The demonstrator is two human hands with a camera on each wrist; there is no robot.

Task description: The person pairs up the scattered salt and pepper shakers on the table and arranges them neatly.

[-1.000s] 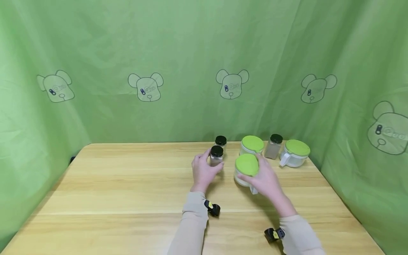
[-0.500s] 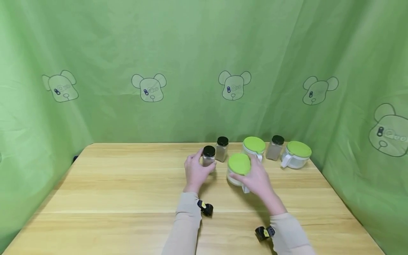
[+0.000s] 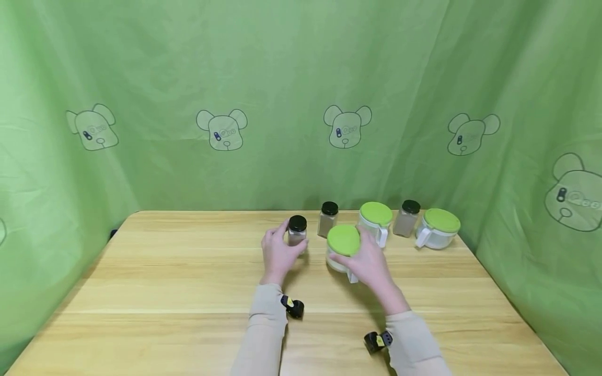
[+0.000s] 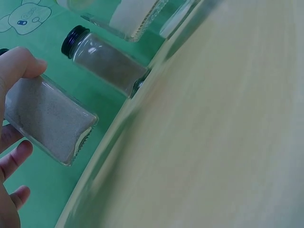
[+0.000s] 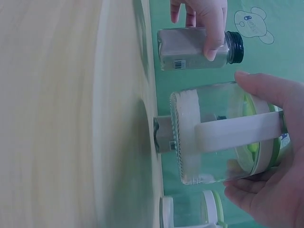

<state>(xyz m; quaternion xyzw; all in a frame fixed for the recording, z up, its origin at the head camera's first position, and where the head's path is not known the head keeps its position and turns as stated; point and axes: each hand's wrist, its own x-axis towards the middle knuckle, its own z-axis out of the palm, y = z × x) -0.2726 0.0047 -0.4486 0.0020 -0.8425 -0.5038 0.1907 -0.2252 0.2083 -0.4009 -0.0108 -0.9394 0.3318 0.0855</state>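
Note:
My left hand grips a square glass spice jar with a black lid, thumb on one side and fingers on the other. It is filled with greyish powder, and its base hangs just above the table in the left wrist view. Beside it my right hand holds a round glass seasoning jar around its green lid. The right wrist view shows this jar's white handle and white contents at the bottom, with the base off the tabletop. Behind the two hands stands another spice jar.
Along the back right of the wooden table stand a green-lidded seasoning jar, a black-lidded spice jar and a further green-lidded jar near the right edge. A green curtain hangs behind the table.
Both hands have moved left together, carrying the spice jar and the green-lidded seasoning jar away from the jars at the back. The spice jar behind is now less covered.

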